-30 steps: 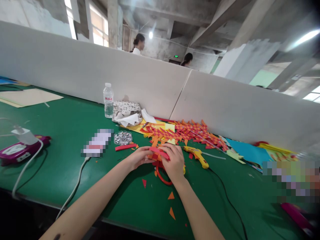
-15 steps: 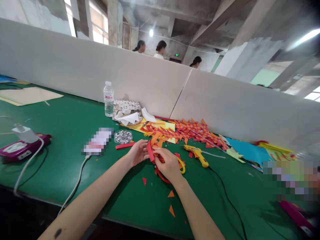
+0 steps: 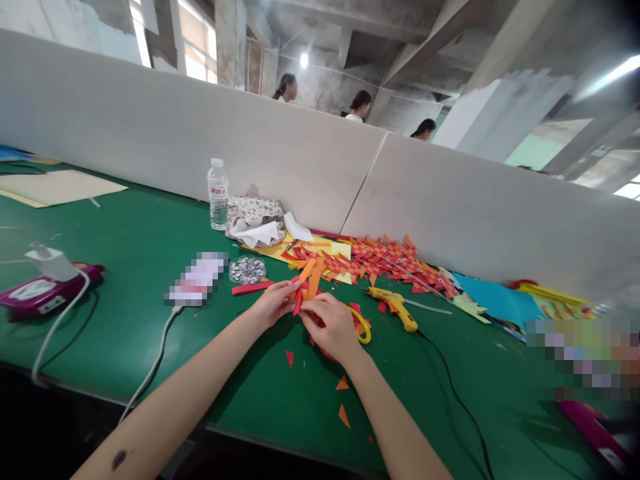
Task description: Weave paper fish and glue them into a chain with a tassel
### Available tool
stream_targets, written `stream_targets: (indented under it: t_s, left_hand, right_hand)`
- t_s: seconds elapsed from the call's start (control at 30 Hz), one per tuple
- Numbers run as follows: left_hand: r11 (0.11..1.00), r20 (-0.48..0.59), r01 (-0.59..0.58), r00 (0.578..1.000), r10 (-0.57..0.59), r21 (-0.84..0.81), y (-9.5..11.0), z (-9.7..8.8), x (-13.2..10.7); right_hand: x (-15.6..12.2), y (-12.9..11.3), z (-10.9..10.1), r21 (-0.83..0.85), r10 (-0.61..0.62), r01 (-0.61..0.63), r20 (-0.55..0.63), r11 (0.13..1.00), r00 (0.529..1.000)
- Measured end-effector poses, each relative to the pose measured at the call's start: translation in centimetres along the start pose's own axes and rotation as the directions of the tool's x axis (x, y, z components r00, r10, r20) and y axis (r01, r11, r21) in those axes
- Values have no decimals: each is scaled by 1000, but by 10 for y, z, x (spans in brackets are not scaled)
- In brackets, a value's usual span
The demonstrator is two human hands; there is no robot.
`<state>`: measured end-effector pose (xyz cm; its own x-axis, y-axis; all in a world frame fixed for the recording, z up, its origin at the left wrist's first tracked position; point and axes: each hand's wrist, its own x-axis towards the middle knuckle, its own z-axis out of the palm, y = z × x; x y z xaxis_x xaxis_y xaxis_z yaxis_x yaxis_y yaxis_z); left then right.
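Note:
Red and orange paper strips [image 3: 313,279] are held up between my two hands over the green table. My left hand [image 3: 277,303] pinches the strips from the left side. From the right, my right hand [image 3: 331,323] has its fingers closed on the lower part of the same strips. Beneath my right hand lie scissors with a yellow handle loop [image 3: 367,327], partly hidden. A loose red strip [image 3: 253,287] rests left of my left hand. Several small red and orange scraps [image 3: 343,417] are scattered nearer to me.
A yellow glue gun [image 3: 395,307] with a black cord lies to the right. Woven red-orange paper pieces [image 3: 385,260] are heaped behind my hands. A round container of small silvery pieces [image 3: 247,269], a water bottle [image 3: 218,197] and a phone [image 3: 197,279] stand or lie leftward.
My left hand's fingers have closed in on the strips, and the two hands are nearer together. The orange ends now point upward and show more. People behind the partition have moved right.

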<state>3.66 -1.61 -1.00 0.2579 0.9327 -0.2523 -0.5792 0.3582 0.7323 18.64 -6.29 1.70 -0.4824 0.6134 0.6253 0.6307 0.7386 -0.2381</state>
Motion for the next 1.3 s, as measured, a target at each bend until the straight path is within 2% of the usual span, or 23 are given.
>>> stream_targets:
  t_s: [0.2,0.4,0.73,0.9,1.0,1.13,1.3]
  left_hand:
    - [999,-31,-32,999,32,-1,0,0,0]
    - [997,-46,-82,996,82,-2,-1,0,-1]
    - [994,-54,-108,993,109,15,-1,2,-2]
    - [996,-65,-83,994,85,25,1,2,-2]
    - [997,-53,-72,996,74,26,2,3,-3]
    - [998,-10,-49,999,50,36,2,4,-4]
    - [998,50,-32,998,30,54,2,6,-7]
  right_hand:
    - [1,-1,1,-4,-46,46,14,999,999]
    - [0,-4,3,-12,-144,146,94,989,985]
    - [1,-7,4,-27,-152,155,95,988,984]
    - [-2,-1,7,-39,-138,138,-7,990,990]
    - [-2,1,7,-15,-71,70,-135,997,988]
    - [0,0,3,56,93,-78,-344,995,934]
    - [5,-2,-2,199,297,-232,-423,952,856]
